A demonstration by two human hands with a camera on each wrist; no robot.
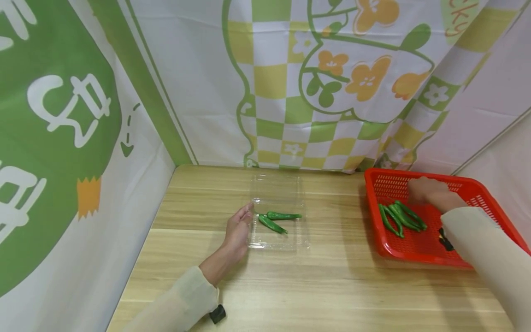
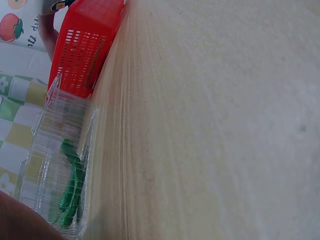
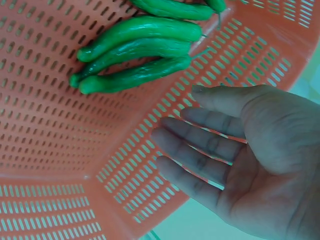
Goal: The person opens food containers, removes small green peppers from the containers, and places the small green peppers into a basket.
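Note:
A clear plastic clamshell box (image 1: 299, 240) lies with its lid laid back on the table, and two green chili peppers (image 1: 284, 216) rest inside. My left hand (image 1: 237, 233) holds the box by its left side; in the left wrist view only a dark part of that hand shows at the lower corner. Over the red basket (image 1: 386, 251) is my right hand (image 1: 429, 191), its fingers extended and nothing in them. Several green chili peppers (image 3: 145, 55) lie on the basket floor, just beyond the fingertips in the right wrist view.
The basket stands at the right end of the wooden table (image 1: 332, 286), with its perforated walls rising around the peppers. Printed cloth (image 1: 274, 83) hangs behind the table's back edge, and more cloth (image 1: 137, 184) hangs along the left.

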